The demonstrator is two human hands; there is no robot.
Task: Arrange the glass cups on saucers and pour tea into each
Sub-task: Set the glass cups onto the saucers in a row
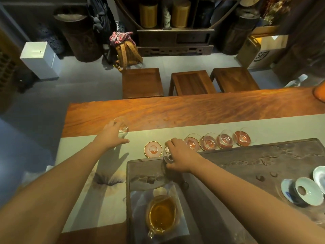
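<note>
Glass cups: left hand (112, 136) grips one cup (122, 128) above grey runner (84, 150); right hand (179, 155) grips second cup (167, 154) beside bare saucer (153, 149). Four cups already on saucers. Risk: right cup clips neighbouring cup (192, 142), or lands off-centre, tipping.

Wooden table (175, 110); grey runner (98, 205); tea tray (246, 166)

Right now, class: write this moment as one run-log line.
left hand: holds glass cup | right hand: holds second cup near bare saucer | four cups on saucers | pitcher: tea unpoured
</note>
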